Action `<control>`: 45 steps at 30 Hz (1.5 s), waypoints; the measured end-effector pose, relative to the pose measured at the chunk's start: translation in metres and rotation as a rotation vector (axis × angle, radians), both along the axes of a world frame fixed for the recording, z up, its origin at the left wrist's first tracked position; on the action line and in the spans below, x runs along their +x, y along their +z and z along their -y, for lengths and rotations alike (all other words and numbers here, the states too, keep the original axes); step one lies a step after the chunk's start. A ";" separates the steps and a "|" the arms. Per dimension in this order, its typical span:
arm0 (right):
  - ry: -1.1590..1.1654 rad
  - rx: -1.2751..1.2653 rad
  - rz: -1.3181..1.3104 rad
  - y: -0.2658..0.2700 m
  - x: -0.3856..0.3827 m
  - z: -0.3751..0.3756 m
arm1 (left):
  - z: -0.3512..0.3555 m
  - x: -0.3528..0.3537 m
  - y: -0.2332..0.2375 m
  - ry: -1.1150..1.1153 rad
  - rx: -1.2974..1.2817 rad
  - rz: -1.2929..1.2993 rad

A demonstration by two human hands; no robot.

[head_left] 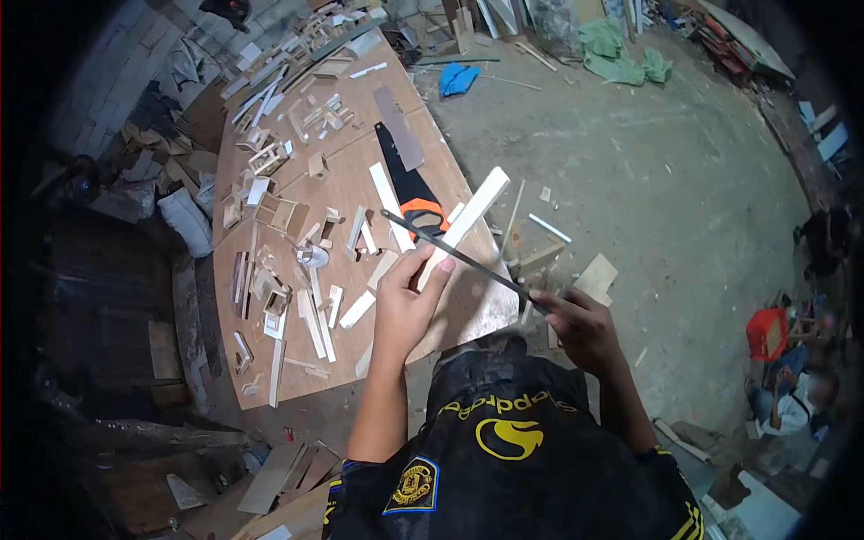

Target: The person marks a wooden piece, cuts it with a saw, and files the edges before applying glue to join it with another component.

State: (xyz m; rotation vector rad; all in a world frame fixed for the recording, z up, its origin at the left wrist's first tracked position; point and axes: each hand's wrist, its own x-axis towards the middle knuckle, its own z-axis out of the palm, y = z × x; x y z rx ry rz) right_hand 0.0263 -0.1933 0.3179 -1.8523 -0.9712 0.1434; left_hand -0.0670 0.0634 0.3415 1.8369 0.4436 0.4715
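Observation:
My left hand (407, 304) is closed around the lower end of a pale, square-edged wooden strip (479, 206), which points up and to the right over the table's edge. In my right hand (583, 329) is the end of a long, thin dark file (486, 272). The file slants across the wooden strip just above my left fingers, and its far tip reaches past the strip to the left. Just beyond lies a handsaw (404, 173) with a black blade and orange handle, partly under a flat brown board (399, 128).
The wooden table (355, 121) carries many small wood offcuts, little box frames (281, 214) and a white cup-like container (313, 256). Scraps and a blue cloth (458, 79) lie on the floor. Another person (794, 400) sits at far right near a red container (767, 334).

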 end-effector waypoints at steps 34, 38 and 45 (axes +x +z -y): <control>0.031 -0.412 0.009 0.028 0.004 0.007 | -0.026 -0.008 0.009 -0.482 -0.782 -0.211; 0.080 -0.339 0.016 0.040 -0.003 -0.022 | -0.039 -0.026 0.005 -0.486 -0.822 -0.221; 0.173 -0.175 0.032 0.048 -0.018 -0.049 | -0.057 -0.059 -0.001 -0.388 -0.908 -0.074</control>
